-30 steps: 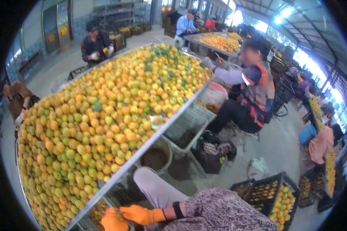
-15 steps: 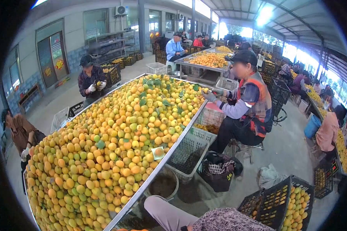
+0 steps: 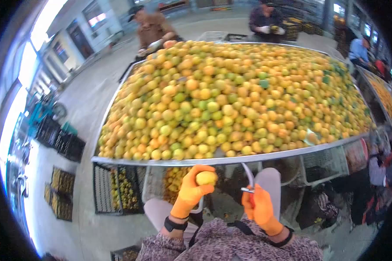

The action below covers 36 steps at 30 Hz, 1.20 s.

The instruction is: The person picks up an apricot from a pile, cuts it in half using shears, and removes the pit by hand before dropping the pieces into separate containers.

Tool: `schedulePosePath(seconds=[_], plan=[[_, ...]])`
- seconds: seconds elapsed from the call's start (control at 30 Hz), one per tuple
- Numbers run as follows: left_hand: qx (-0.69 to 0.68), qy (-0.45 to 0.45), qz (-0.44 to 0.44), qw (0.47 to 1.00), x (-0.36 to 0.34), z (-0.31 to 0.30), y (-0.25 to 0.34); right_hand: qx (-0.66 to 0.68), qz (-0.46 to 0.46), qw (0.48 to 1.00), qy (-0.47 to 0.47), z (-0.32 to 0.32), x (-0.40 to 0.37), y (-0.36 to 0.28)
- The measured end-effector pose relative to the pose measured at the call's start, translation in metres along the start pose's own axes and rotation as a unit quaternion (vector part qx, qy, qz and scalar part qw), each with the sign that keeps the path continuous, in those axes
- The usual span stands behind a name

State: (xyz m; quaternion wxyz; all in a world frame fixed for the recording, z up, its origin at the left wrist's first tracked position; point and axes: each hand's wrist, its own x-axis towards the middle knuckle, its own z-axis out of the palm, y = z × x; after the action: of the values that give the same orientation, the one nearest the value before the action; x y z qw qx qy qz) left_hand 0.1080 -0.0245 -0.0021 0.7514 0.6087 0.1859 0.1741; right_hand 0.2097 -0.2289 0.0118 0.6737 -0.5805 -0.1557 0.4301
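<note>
My left hand (image 3: 189,192), in an orange glove, has its fingers wrapped round a yellow apricot (image 3: 206,178) just below the near table edge. To its right, my right hand (image 3: 263,208), gloved alike, is closed on a knife (image 3: 249,175) with a thin curved blade pointing up towards the table rim. A short metal piece and a bit of red show by the fingers; most of the handle is hidden. The two hands are apart. Beyond them, a big heap of yellow, orange and greenish apricots (image 3: 213,106) covers the table.
A metal rim (image 3: 292,154) edges the table. Below it stand a black crate (image 3: 106,187) and a pale crate (image 3: 154,182), both with fruit. Two people (image 3: 154,28) (image 3: 265,19) work across the heap. Several dark crates (image 3: 65,141) stand on the left floor.
My view has swung left and down. Both my gloved hands are now in view, one with an apricot and one with a knife; earlier they were out of sight.
</note>
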Motion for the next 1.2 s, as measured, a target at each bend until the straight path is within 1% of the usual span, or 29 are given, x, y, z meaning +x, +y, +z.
schedulePosePath(seconds=[0.03,0.07,0.1,0.17,0.2,0.23,0.3,0.33,0.43,0.57,0.67,0.77,0.8,0.83,0.87,0.9,0.93,0.97,1.0,1.03,1.07,1.13,1.2], plan=[[-0.064,-0.053,0.005,0.997,-0.001,-0.004,0.008,-0.013,-0.006,1.000,-0.009,0.005,-0.004,-0.007],[-0.117,-0.090,0.014,0.989,-0.001,-0.007,0.003,-0.017,-0.023,0.998,-0.052,0.006,-0.005,-0.007],[-0.114,-0.086,0.015,0.990,-0.002,-0.004,0.002,-0.021,-0.041,0.995,-0.090,0.007,-0.007,-0.006],[-0.282,-0.130,0.039,0.950,-0.006,0.001,-0.001,-0.043,-0.026,0.993,-0.108,0.019,-0.010,-0.008],[-0.277,-0.140,0.024,0.950,-0.009,0.001,0.000,-0.066,-0.012,0.990,-0.125,0.024,-0.011,-0.006],[-0.278,-0.138,0.023,0.950,-0.013,0.003,-0.001,-0.065,-0.009,0.990,-0.126,0.030,-0.010,-0.005],[-0.283,-0.117,0.026,0.952,-0.018,0.007,-0.005,-0.043,0.033,0.987,-0.151,0.038,-0.009,-0.001],[-0.275,-0.129,0.028,0.953,-0.021,0.005,-0.006,-0.053,0.033,0.986,-0.154,0.042,-0.008,0.001],[-0.255,-0.116,0.033,0.960,-0.028,0.009,-0.001,-0.065,0.019,0.985,-0.159,0.049,-0.009,0.006],[-0.275,-0.126,0.035,0.953,-0.034,0.008,-0.008,-0.078,0.007,0.982,-0.171,0.050,-0.006,0.013],[-0.299,-0.116,0.020,0.947,-0.038,0.012,-0.009,-0.091,0.008,0.981,-0.170,0.050,-0.006,0.014],[-0.310,-0.114,0.007,0.944,-0.045,0.018,-0.002,-0.096,-0.011,0.984,-0.149,0.055,-0.008,0.015],[-0.312,-0.112,0.008,0.943,-0.048,0.022,0.001,-0.067,-0.015,0.990,-0.124,0.059,-0.011,0.016],[-0.313,-0.097,-0.013,0.945,-0.052,0.027,0.005,-0.039,-0.018,0.994,-0.100,0.061,-0.013,0.017],[-0.314,-0.083,-0.033,0.945,-0.054,0.030,0.006,-0.043,-0.018,0.994,-0.102,0.062,-0.013,0.018],[-0.316,-0.083,-0.030,0.945,-0.054,0.029,0.005,-0.051,-0.059,0.991,-0.108,0.062,-0.012,0.019],[-0.296,-0.101,-0.023,0.950,-0.054,0.028,0.003,-0.058,-0.100,0.987,-0.114,0.063,-0.012,0.018],[-0.276,-0.118,-0.016,0.954,-0.055,0.028,0.002,-0.061,-0.099,0.986,-0.115,0.064,-0.012,0.017],[-0.278,-0.117,-0.014,0.953,-0.056,0.028,0.002,-0.082,-0.126,0.982,-0.115,0.065,-0.012,0.016],[-0.282,-0.136,-0.001,0.950,-0.056,0.028,0.002,-0.103,-0.153,0.976,-0.116,0.066,-0.013,0.015],[-0.286,-0.154,0.012,0.946,-0.056,0.028,0.003,-0.105,-0.152,0.976,-0.119,0.063,-0.014,0.019],[-0.272,-0.156,0.018,0.950,-0.056,0.027,0.010,-0.163,-0.172,0.964,-0.122,0.055,-0.017,0.030],[-0.256,-0.160,0.023,0.953,-0.056,0.024,0.018,-0.148,-0.165,0.966,-0.135,0.057,-0.019,0.023]])
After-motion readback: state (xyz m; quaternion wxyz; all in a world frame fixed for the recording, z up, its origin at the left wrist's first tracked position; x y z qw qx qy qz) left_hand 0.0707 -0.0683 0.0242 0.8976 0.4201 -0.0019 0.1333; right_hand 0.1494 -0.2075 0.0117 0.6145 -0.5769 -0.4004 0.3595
